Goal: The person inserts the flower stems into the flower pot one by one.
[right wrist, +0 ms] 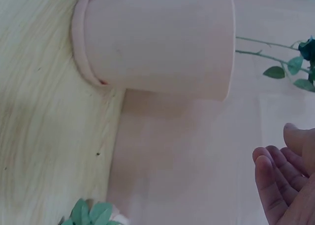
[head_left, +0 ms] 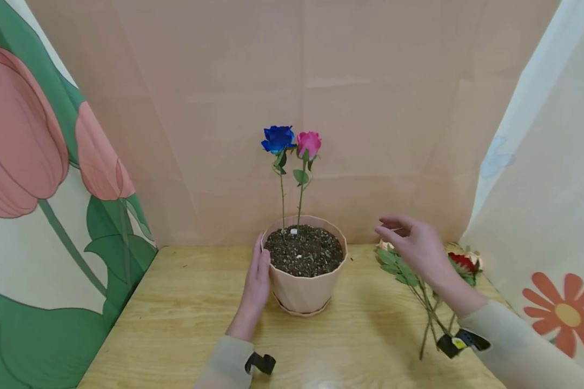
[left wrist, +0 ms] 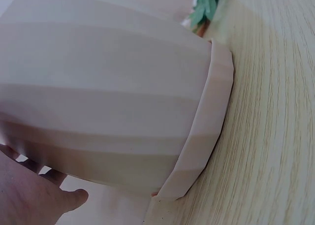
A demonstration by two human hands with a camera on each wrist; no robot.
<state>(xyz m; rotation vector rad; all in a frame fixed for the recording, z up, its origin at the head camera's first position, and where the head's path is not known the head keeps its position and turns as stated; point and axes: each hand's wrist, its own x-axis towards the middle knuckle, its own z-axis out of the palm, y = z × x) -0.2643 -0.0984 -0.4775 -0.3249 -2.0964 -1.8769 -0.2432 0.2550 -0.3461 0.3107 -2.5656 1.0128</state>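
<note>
A pale pink flowerpot [head_left: 305, 292] full of dark soil [head_left: 311, 251] stands on a matching saucer on the wooden table. In it a blue rose [head_left: 278, 139] and a pink rose [head_left: 309, 143] stand upright, side by side. My left hand [head_left: 257, 278] rests against the pot's left side, fingers straight along the wall below the rim. Off to the pot's right, my right hand [head_left: 418, 246] hovers in the air with loosely bent fingers and nothing in them. Beneath it lie several cut roses, among them a red rose [head_left: 463, 263] with green leaves [head_left: 398, 267], partly hidden by the forearm.
Behind the wooden table [head_left: 185, 308] hangs a plain pinkish cloth [head_left: 224, 108]. A tulip-printed panel [head_left: 24, 135] borders the left side, a flower-printed one [head_left: 566, 313] the right. Loose stems [head_left: 423, 335] point toward the table's front.
</note>
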